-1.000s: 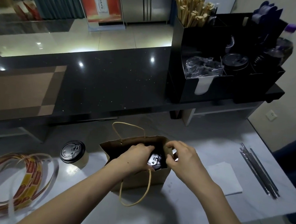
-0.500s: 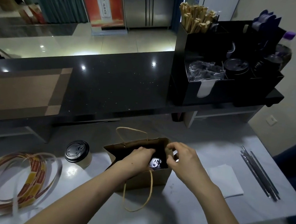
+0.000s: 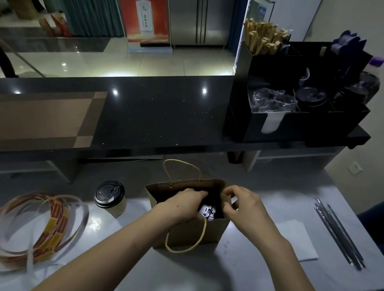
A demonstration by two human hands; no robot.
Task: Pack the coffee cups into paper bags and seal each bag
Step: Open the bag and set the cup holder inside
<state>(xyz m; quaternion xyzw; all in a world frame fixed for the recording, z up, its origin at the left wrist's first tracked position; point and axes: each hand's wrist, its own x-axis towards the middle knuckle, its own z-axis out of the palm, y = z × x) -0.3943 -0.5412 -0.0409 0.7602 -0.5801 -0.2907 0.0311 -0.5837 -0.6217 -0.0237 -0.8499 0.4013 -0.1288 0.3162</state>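
A brown paper bag [image 3: 210,232] with twine handles stands open on the white table. Inside it the black lid of a coffee cup [image 3: 210,212] shows between my hands. My left hand [image 3: 180,203] reaches over the near rim into the bag, fingers curled down inside; what they touch is hidden. My right hand [image 3: 242,206] pinches the bag's right rim between thumb and fingers. A second coffee cup [image 3: 109,197] with a black lid stands on the table left of the bag.
A loose coil of red-and-yellow sealing tape [image 3: 35,230] lies at the left. A white paper sheet [image 3: 295,239] and several metal strips [image 3: 338,234] lie at the right. A black counter [image 3: 166,114] with a black organiser [image 3: 296,109] rises behind.
The view has shifted slightly. My right hand's fingers have moved along the bag's right rim. My left hand stays inside the bag.
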